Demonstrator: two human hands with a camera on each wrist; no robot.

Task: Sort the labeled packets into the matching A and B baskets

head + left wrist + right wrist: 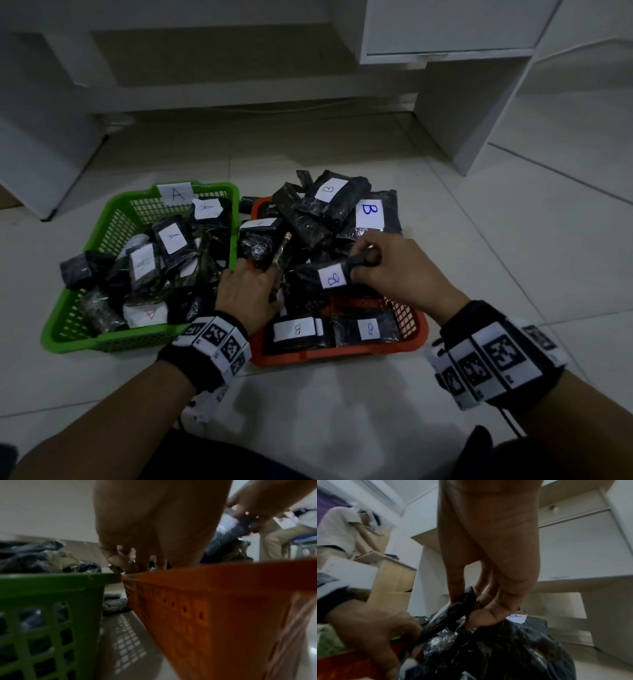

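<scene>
Pinch of right hand (387, 267) on packet (318, 279)

The scene is dim and grainy. Straight lines bow toward the frame edges. Near the green basket (51, 615), light passing through its mesh throws a grid of bright patches on the floor. Both wrist views are soft with motion blur.
</scene>
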